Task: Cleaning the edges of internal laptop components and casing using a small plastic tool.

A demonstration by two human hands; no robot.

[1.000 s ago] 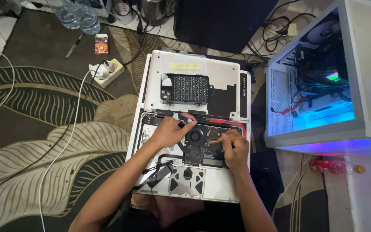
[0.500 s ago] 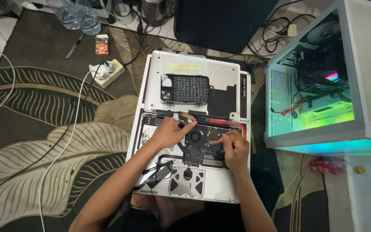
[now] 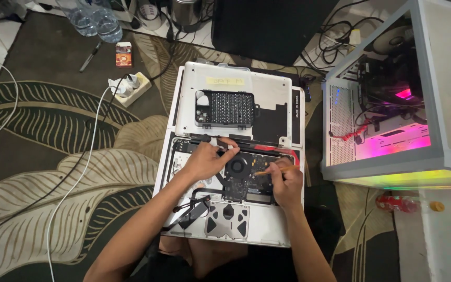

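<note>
Pinching a thin orange tool (image 3: 268, 171) in my right hand (image 3: 286, 184), tip on the opened laptop (image 3: 267, 236) board beside the fan (image 3: 236, 167), my left hand (image 3: 204, 161) rests fingers loosely curled on its hinge edge.

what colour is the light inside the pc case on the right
Mostly pink to magenta inside the white PC case, with a yellow-green glow along its lower edge; seen in the head view.
</note>
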